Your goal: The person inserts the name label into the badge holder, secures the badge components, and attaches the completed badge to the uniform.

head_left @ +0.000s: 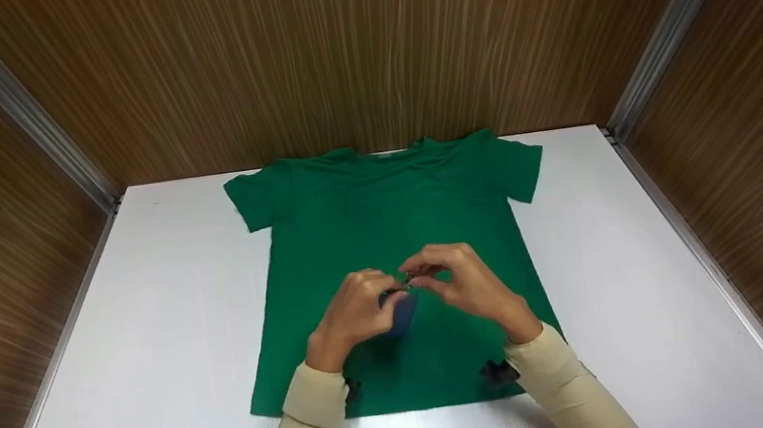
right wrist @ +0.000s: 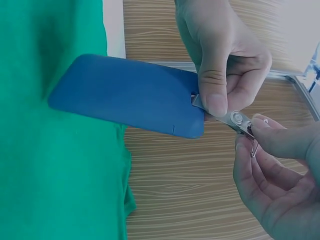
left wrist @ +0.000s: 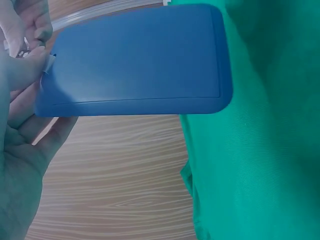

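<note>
Beige sleeves (head_left: 309, 422) enter from 6 o'clock in the head view, both forearms over the hem of a green T-shirt (head_left: 352, 218). T-shirt lies flat on the white desk (head_left: 168, 330), collar at 12 o'clock, short sleeves spread toward 10 and 2.

Both hands meet above the shirt's middle. Left hand (head_left: 354, 313) has fingers curled, thumb and forefinger pinching the top edge of a blue badge holder (head_left: 402, 314); right wrist view shows the thumb pressed right at the holder's slot. Holder (right wrist: 130, 95) is a flat rounded-corner blue card sleeve, held off the fabric, its body pointing toward 6 o'clock in the head view.

Right hand (head_left: 460, 281) also curled, fingertips pinching a small metal clip (right wrist: 240, 121) on a short strap that joins the holder's slot. Clip sits between the two hands, just beside the left thumb.

Wood-grain panels (head_left: 359, 47) wall the desk at 9, 12 and 3 o'clock.
</note>
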### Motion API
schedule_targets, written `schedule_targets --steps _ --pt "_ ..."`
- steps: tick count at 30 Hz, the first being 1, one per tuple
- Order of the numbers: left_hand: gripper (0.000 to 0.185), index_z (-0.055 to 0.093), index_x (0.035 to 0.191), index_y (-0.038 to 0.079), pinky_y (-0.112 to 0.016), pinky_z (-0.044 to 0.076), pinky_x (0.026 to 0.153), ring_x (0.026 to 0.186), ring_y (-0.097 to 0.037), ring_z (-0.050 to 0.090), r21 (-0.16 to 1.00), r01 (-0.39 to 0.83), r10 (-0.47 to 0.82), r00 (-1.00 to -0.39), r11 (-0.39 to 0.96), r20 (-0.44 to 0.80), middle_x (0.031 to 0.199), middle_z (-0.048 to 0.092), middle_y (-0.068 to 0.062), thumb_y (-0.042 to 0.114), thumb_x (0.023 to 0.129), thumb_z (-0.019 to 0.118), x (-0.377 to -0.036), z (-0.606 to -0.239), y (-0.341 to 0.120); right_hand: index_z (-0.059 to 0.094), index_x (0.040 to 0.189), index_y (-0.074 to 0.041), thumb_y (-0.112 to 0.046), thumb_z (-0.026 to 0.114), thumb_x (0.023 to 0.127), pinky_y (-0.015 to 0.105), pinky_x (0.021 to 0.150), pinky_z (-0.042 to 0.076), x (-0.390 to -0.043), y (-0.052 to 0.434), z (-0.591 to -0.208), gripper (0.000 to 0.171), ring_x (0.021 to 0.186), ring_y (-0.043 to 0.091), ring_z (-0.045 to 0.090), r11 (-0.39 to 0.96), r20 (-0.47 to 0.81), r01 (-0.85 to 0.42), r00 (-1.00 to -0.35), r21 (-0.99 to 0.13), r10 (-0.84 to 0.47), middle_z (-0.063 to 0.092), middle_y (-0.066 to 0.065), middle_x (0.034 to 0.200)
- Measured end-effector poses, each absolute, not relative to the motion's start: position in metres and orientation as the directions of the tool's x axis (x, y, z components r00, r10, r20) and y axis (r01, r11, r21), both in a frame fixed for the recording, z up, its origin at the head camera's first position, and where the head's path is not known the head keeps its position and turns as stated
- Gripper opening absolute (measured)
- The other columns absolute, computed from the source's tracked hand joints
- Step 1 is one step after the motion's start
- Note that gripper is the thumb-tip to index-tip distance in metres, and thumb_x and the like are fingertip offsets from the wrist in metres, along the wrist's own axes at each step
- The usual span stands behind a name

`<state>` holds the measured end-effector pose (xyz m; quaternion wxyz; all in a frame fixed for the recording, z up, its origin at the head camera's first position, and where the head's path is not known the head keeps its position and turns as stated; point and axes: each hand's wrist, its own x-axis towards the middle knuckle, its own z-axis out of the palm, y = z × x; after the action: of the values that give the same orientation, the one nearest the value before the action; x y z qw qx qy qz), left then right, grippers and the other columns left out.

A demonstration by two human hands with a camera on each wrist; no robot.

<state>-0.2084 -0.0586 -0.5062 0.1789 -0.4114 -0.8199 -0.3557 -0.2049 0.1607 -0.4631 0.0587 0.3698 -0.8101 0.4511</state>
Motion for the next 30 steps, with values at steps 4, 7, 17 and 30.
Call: schedule_targets --steps 4,7,17,30 --pt "0.009 0.078 0.084 0.003 -0.031 0.057 0.062 0.062 -0.019 0.066 0.450 0.799 0.549 -0.601 0.398 0.581 0.070 0.070 -0.011 0.001 0.091 0.073 -0.2088 -0.5066 -0.0588 0.076 0.111 -0.005 -0.001 0.070 0.095 0.033 0.081 0.063 -0.2047 0.1599 -0.4633 0.018 0.088 0.022 0.074 0.320 0.423 -0.650 -0.720 -0.689 -0.550 0.076 0.014 0.104" --pt "0.009 0.079 0.084 0.003 -0.031 0.057 0.061 0.061 -0.019 0.066 0.460 0.801 0.551 -0.598 0.382 0.582 0.070 0.072 -0.011 0.000 0.090 0.073 -0.2095 -0.5072 -0.0593 0.076 0.111 -0.006 0.000 0.070 0.095 0.033 0.081 0.063 -0.2045 0.1594 -0.4633 0.018 0.088 0.021 0.074 0.319 0.419 -0.646 -0.722 -0.693 -0.551 0.076 0.017 0.103" --pt "0.014 0.080 0.082 0.002 -0.025 0.050 0.052 0.051 -0.017 0.058 0.460 0.822 0.548 -0.568 0.337 0.613 0.058 0.063 -0.009 -0.003 0.091 0.071 -0.2112 -0.5078 -0.0603 0.077 0.112 -0.006 -0.001 0.070 0.096 0.031 0.080 0.063 -0.2038 0.1591 -0.4625 0.018 0.087 0.021 0.074 0.331 0.411 -0.640 -0.728 -0.693 -0.549 0.076 0.017 0.103" --pt "0.021 0.076 0.074 0.004 -0.019 0.037 0.047 0.045 -0.015 0.048 0.446 0.839 0.536 -0.542 0.310 0.647 0.050 0.050 -0.007 -0.003 0.092 0.069 -0.2121 -0.5085 -0.0597 0.077 0.112 -0.007 -0.002 0.069 0.096 0.032 0.079 0.063 -0.2033 0.1583 -0.4629 0.018 0.086 0.020 0.073 0.334 0.415 -0.645 -0.726 -0.688 -0.548 0.076 0.012 0.103"
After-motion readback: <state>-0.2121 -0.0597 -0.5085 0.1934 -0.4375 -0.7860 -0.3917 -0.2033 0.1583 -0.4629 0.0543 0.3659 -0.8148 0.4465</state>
